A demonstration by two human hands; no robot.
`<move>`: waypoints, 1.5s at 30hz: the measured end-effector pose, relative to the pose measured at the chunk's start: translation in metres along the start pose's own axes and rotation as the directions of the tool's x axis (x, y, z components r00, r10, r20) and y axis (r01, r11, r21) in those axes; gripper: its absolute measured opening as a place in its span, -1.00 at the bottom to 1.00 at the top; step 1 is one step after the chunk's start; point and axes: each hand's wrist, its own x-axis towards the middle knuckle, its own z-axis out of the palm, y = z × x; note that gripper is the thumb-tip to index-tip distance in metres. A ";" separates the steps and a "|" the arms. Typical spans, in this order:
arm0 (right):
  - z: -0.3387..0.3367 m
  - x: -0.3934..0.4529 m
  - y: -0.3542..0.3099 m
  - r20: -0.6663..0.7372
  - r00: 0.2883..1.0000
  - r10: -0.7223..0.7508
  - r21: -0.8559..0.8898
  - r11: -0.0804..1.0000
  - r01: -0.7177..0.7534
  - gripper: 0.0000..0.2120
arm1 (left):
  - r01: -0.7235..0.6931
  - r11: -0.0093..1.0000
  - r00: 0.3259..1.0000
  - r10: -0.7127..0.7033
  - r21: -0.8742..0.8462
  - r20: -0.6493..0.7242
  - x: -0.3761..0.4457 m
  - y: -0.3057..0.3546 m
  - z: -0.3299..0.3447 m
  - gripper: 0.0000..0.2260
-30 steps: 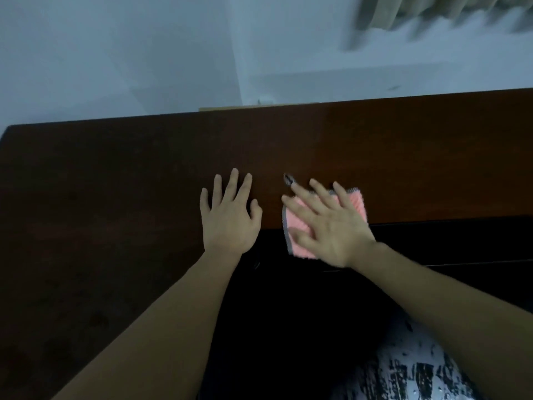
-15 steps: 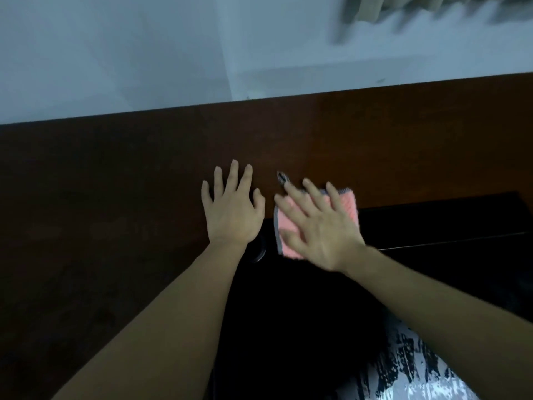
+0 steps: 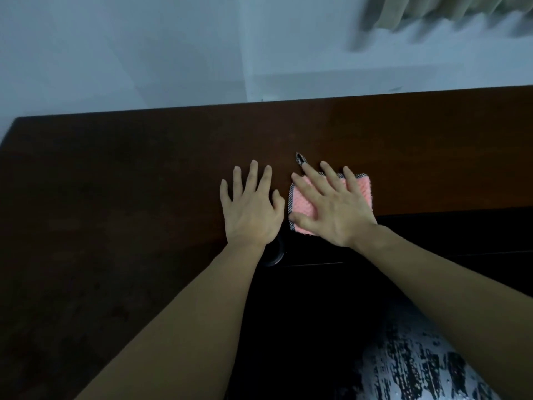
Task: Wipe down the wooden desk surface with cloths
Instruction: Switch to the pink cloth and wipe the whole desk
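1. my right hand lies spread flat on the pink cloth, fingers straight, pressing so it drags across the wood rather than slipping.
2. the cloth sits at the counter's near edge, its near part hanging over the edge, its small loop pointing far.
3. my left hand, spread and holding nothing, rests just left of it, probably to brace me.

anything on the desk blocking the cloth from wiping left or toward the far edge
To the left, yes: the left hand lies flat on the desk right beside the cloth under the right hand. Toward the far edge, nothing visible stands on the wood.
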 end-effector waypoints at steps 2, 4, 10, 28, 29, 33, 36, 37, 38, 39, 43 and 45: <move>0.003 -0.021 -0.001 0.023 0.999 -0.049 -0.013 0.999 0.049 -0.16 | 0.003 1.000 1.000 -0.003 -0.011 0.008 0.000 0.000 0.000 -0.48; 0.009 -0.044 -0.001 0.035 0.993 -0.111 0.003 0.994 0.111 -0.15 | 0.002 1.000 1.000 -0.002 -0.015 0.011 0.000 0.001 -0.001 -0.48; 0.017 -0.060 0.009 0.025 0.990 -0.136 0.060 0.989 0.134 -0.15 | 0.008 1.000 1.000 -0.008 -0.005 0.016 -0.001 0.001 -0.003 -0.48; -0.008 -0.026 0.048 0.074 0.991 -0.116 0.019 0.993 0.115 -0.14 | -0.012 1.000 1.000 0.013 0.027 -0.008 -0.008 0.009 -0.011 -0.45; -0.003 -0.042 0.047 0.084 0.986 -0.147 0.026 0.989 0.145 -0.15 | 0.001 0.998 1.000 -0.002 0.057 0.010 -0.008 0.008 -0.011 -0.45; 0.010 -0.073 0.065 0.074 0.965 -0.251 0.081 0.966 0.245 -0.18 | 0.035 0.998 0.996 -0.040 0.061 0.081 -0.012 0.026 -0.013 -0.47; 0.005 -0.058 0.082 0.105 0.957 -0.269 0.078 0.962 0.262 -0.18 | -0.032 0.999 0.996 0.031 0.003 0.086 -0.008 0.057 -0.011 -0.49; 0.001 -0.048 0.089 0.118 0.960 -0.255 0.072 0.966 0.248 -0.17 | -0.036 0.999 0.995 0.038 -0.021 0.092 -0.005 0.066 -0.008 -0.50; -0.003 -0.036 0.099 0.121 0.966 -0.228 0.057 0.973 0.222 -0.18 | -0.020 0.998 0.995 0.025 -0.056 0.099 -0.002 0.074 -0.003 -0.50; -0.006 -0.022 0.109 0.104 0.976 -0.192 0.040 0.981 0.189 -0.19 | 0.009 0.996 0.995 0.000 -0.091 0.103 0.001 0.081 0.001 -0.51; -0.015 0.034 0.151 0.005 0.998 -0.070 -0.003 0.998 0.070 -0.20 | 0.081 0.993 0.995 -0.076 -0.084 0.062 0.005 0.090 0.015 -0.51; -0.015 0.045 0.159 0.000 0.997 -0.071 -0.002 0.997 0.071 -0.20 | 0.087 0.994 0.996 -0.084 -0.068 0.038 0.004 0.090 0.017 -0.51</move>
